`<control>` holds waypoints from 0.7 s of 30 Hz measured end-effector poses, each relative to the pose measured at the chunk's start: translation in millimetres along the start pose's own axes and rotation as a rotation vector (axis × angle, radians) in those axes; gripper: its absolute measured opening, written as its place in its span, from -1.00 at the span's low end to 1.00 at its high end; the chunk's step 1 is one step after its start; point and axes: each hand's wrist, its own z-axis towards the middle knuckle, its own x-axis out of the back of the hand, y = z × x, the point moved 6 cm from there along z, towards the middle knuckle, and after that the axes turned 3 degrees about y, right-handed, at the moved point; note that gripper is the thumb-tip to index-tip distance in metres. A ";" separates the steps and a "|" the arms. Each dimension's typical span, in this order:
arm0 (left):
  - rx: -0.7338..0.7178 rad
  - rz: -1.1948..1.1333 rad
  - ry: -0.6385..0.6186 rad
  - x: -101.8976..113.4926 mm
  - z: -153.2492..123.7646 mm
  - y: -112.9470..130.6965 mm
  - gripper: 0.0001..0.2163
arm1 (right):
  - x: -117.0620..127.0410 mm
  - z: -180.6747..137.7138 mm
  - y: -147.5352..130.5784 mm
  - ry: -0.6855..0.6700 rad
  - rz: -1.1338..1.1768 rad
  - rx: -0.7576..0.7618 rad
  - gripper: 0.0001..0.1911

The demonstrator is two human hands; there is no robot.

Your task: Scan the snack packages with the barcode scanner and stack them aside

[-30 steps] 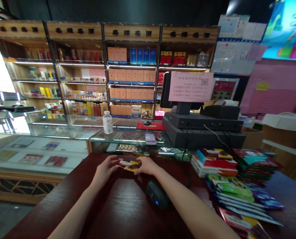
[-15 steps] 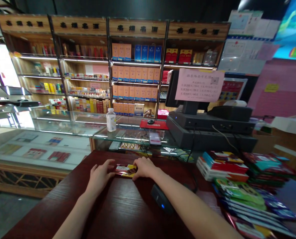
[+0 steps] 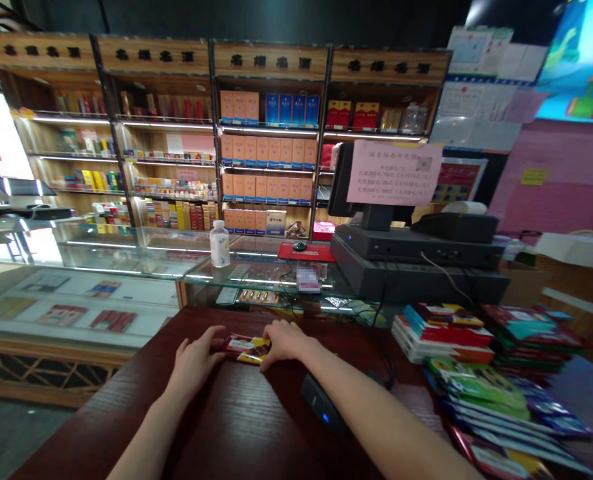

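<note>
A small red and yellow packet (image 3: 246, 348) lies on the dark wooden counter (image 3: 246, 427) between my two hands. My left hand (image 3: 195, 358) rests at the packet's left end, fingers curled and touching it. My right hand (image 3: 283, 339) covers its right end, fingers bent over the edge. Both hands press down on the packet against the counter. A black barcode scanner (image 3: 322, 407) with a blue light lies just under my right forearm.
Stacks of colourful packets (image 3: 481, 373) fill the counter's right side. Beyond stands a glass display case (image 3: 126, 267) with a white bottle (image 3: 219, 245), a red mouse pad, and a till with a monitor (image 3: 381, 193). Shelves of boxed goods line the back wall.
The packet was held slightly up between my fingers a second ago; it now lies flat on the counter with both hands on its ends. The view shifted a little.
</note>
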 end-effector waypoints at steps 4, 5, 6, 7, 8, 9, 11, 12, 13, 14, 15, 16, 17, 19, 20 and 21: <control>-0.012 0.034 -0.022 -2.7 -0.5 -1.3 -0.52 | 2.2 -3.1 1.1 -0.003 0.011 -0.001 -0.19; -0.021 0.057 -0.019 -3.0 -0.8 -1.1 -0.50 | 3.8 -4.9 1.9 0.009 0.016 -0.002 -0.21; -0.032 0.083 -0.012 -3.0 -1.1 -0.3 -0.49 | 5.7 -7.3 3.0 0.024 0.022 -0.005 -0.25; -0.045 0.110 -0.003 -2.7 -1.3 1.2 -0.49 | 8.0 -10.2 4.4 0.041 0.030 -0.008 -0.30; -0.056 0.137 0.009 -2.2 -1.4 3.3 -0.49 | 10.5 -13.7 6.1 0.061 0.034 -0.013 -0.37; -0.067 0.162 0.021 -1.3 -1.2 6.3 -0.50 | 13.5 -17.8 8.0 0.084 0.034 -0.017 -0.45; -0.091 0.205 0.047 1.0 -0.5 15.0 -0.53 | 20.0 -27.1 12.6 0.128 0.025 -0.025 -0.57; -0.104 0.224 0.056 2.2 0.0 20.7 -0.54 | 23.3 -32.2 15.2 0.148 0.020 -0.029 -0.59; -0.118 0.240 0.059 3.1 0.5 27.3 -0.55 | 26.3 -37.4 18.3 0.164 0.018 -0.034 -0.60; -0.133 0.252 0.054 3.8 0.8 34.6 -0.55 | 29.1 -42.7 21.7 0.178 0.020 -0.040 -0.60; -0.150 0.259 0.048 4.2 1.0 42.8 -0.55 | 31.8 -48.1 25.4 0.190 0.024 -0.044 -0.60; -0.166 0.263 0.042 4.6 1.1 51.5 -0.56 | 34.3 -53.8 29.4 0.203 0.030 -0.050 -0.60; -0.183 0.267 0.038 4.7 1.0 60.9 -0.57 | 37.0 -59.7 33.8 0.219 0.037 -0.057 -0.60; -0.220 0.279 0.034 3.7 0.7 81.3 -0.58 | 42.7 -72.9 43.7 0.256 0.046 -0.074 -0.61; -0.242 0.287 0.034 2.4 0.6 92.5 -0.59 | 45.7 -80.1 49.2 0.275 0.047 -0.084 -0.61; -0.269 0.293 0.032 0.3 0.6 104.4 -0.59 | 48.9 -87.8 55.0 0.296 0.043 -0.095 -0.61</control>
